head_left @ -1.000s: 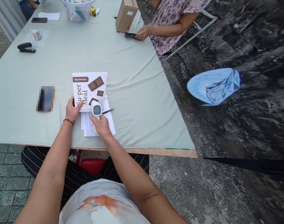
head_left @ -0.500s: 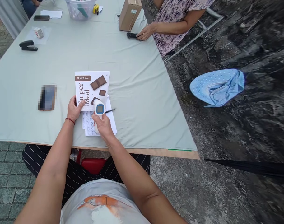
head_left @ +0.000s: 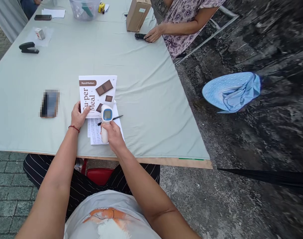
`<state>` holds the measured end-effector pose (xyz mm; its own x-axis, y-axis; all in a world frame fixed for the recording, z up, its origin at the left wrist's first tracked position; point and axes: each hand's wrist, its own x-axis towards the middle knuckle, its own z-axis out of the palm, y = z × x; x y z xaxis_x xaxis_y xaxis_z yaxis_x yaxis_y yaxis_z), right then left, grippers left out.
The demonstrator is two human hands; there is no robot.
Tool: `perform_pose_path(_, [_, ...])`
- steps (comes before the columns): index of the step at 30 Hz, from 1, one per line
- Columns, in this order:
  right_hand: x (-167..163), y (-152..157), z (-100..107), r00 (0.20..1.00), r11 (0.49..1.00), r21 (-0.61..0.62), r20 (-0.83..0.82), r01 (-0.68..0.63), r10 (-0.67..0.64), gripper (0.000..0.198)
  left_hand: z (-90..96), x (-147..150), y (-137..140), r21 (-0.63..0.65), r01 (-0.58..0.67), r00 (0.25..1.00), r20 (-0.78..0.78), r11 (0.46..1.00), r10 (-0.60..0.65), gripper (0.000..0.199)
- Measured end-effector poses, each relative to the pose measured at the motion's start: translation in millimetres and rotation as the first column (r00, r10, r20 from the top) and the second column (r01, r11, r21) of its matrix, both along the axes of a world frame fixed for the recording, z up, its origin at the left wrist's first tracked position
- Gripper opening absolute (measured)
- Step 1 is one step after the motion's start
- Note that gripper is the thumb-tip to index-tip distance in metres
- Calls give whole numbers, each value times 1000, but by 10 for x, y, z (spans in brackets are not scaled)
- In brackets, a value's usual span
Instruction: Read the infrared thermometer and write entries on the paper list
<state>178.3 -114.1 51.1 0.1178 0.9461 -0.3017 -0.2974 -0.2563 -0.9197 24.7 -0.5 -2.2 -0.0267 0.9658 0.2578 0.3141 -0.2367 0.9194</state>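
Observation:
My left hand (head_left: 79, 115) grips the lower left corner of a white box (head_left: 99, 89) with "NutriMotion" and chocolate pieces printed on it, thumb on its front. In my right hand (head_left: 113, 134) is a white infrared thermometer (head_left: 107, 114) with a blue-framed screen facing me. Its head overlaps the box's lower right corner; I cannot tell whether they touch. Beneath both lie sheets of paper (head_left: 95, 132) covered in small writing. A dark pen (head_left: 118, 117) rests across the sheets, partly behind the thermometer.
A pixelated phone (head_left: 49, 103) lies to the left. Farther off are a stapler (head_left: 29, 47), a small box (head_left: 39, 33), another phone (head_left: 42, 17), a clear tub (head_left: 84, 10) and a cardboard box (head_left: 138, 15). Across the table, another person's hand (head_left: 153, 34) holds a black object.
The thermometer has shifted slightly right in my right hand, and more of its handle and of the pen shows. My left hand and the box stay nearly still.

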Motion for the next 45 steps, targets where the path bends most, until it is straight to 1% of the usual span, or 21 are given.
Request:
perform_pose_path(7, [180, -175, 150, 1000, 997, 70, 17, 22, -23, 34, 38, -34, 1, -16, 51, 999, 6, 999, -51, 66])
perform_pose_path(10, [382, -196, 89, 994, 995, 87, 96, 50, -58, 40, 63, -58, -8, -29, 91, 996, 22, 995, -91, 72])
perform_pose_path(12, [607, -186, -11, 971, 990, 100, 210, 98, -117, 45, 72, -64, -18, -35, 132, 989, 67, 991, -130, 74])
perform_pose_path(14, [890, -172, -134, 894, 978, 100, 397, 182, -207, 51, 70, -65, -26, -31, 159, 983, 96, 987, -155, 75])
perform_pose_path(16, [1183, -176, -247, 764, 956, 78, 584, 282, -273, 54, 55, -68, -25, -15, 147, 984, 103, 989, -144, 76])
perform_pose_path(18, [1422, -214, -322, 698, 940, 54, 655, 338, -289, 48, 35, -79, -9, 15, 103, 988, 118, 995, -104, 78])
perform_pose_path(19, [1507, -245, -343, 694, 935, 45, 658, 352, -293, 44, 25, -89, 3, 36, 72, 989, 127, 997, -76, 78])
perform_pose_path(21, [1596, -314, -355, 731, 935, 32, 615, 352, -296, 41, 8, -114, 34, 87, 2, 990, 137, 996, -14, 78])
perform_pose_path(23, [1606, -365, -354, 777, 943, 39, 556, 331, -296, 42, -8, -136, 70, 135, -56, 990, 136, 989, 37, 76])
perform_pose_path(25, [1597, -371, -374, 776, 948, 79, 554, 309, -300, 46, -29, -144, 105, 158, -70, 991, 124, 985, 51, 77])
perform_pose_path(26, [1604, -356, -398, 746, 948, 101, 594, 302, -301, 49, -41, -142, 120, 158, -60, 993, 114, 986, 42, 79])
perform_pose_path(28, [1657, -301, -480, 617, 948, 110, 736, 300, -280, 55, -68, -128, 143, 151, -26, 996, 86, 988, 13, 84])
perform_pose_path(31, [1806, -210, -646, 381, 947, -2, 916, 323, -128, 56, -103, -109, 156, 150, -12, 999, 40, 989, 6, 81])
perform_pose_path(34, [1911, -166, -754, 276, 945, -100, 961, 312, 10, 53, -129, -112, 146, 160, -63, 998, 5, 985, 63, 71])
perform_pose_path(36, [1879, -151, -756, 182, 952, -12, 982, 306, -46, 55, -150, -119, 138, 150, -104, 994, -11, 983, 107, 69])
perform_pose_path(38, [1739, -115, -717, 78, 954, 163, 979, 250, -187, 54, -170, -118, 137, 127, -140, 990, -16, 982, 143, 70])
perform_pose_path(39, [1634, -80, -695, 55, 955, 234, 967, 180, -247, 51, -176, -113, 140, 114, -154, 987, -21, 981, 158, 71])
perform_pose_path(40, [1512, -34, -678, 64, 959, 273, 958, 82, -278, 46, -178, -104, 145, 100, -167, 985, -33, 981, 171, 72])
perform_pose_path(42, [1252, 86, -674, 135, 951, 265, 960, -158, -245, 40, -163, -79, 151, 67, -185, 979, -71, 980, 190, 77])
perform_pose_path(43, [1133, 151, -689, 155, 939, 255, 962, -230, -223, 41, -148, -65, 146, 48, -189, 977, -90, 981, 193, 82])
perform_pose_path(45, [951, 263, -744, 164, 932, 227, 969, -283, -186, 44, -106, -37, 97, 6, -180, 978, -103, 984, 180, 96])
